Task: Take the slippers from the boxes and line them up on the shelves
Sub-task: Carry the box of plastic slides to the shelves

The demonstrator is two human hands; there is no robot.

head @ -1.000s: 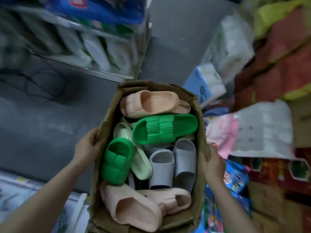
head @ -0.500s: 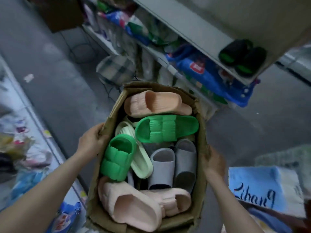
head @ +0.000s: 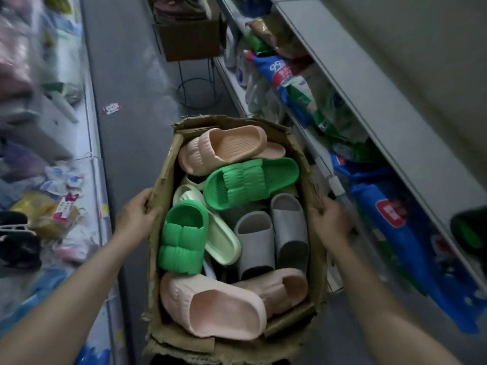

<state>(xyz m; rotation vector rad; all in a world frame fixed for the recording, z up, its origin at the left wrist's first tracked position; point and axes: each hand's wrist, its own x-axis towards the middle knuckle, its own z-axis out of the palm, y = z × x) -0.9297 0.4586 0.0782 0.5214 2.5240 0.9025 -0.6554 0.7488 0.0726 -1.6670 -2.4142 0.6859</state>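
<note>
I hold an open cardboard box (head: 163, 177) in front of me, above the aisle floor. My left hand (head: 137, 213) grips its left wall and my right hand (head: 328, 219) grips its right wall. Inside lie several foam slippers: a peach one (head: 224, 148) at the far end, two bright green ones (head: 250, 181) (head: 181, 238), a pale green one (head: 222, 243), a grey pair (head: 271, 238) and a pink pair (head: 218, 309) nearest me. Grey shelves (head: 369, 90) run along the right, and a black and green slipper (head: 471, 230) rests at the right edge.
Blue and green packets (head: 284, 72) fill the lower right shelf. A brown cardboard box on a wire stand (head: 189, 40) blocks the aisle ahead. Goods crowd the left display (head: 39, 180). A scrap of paper (head: 112, 108) lies on the grey floor.
My view has swung round from the stacked goods to look down the aisle, with the shelves now on the right. Both hands have kept their grip on the box.
</note>
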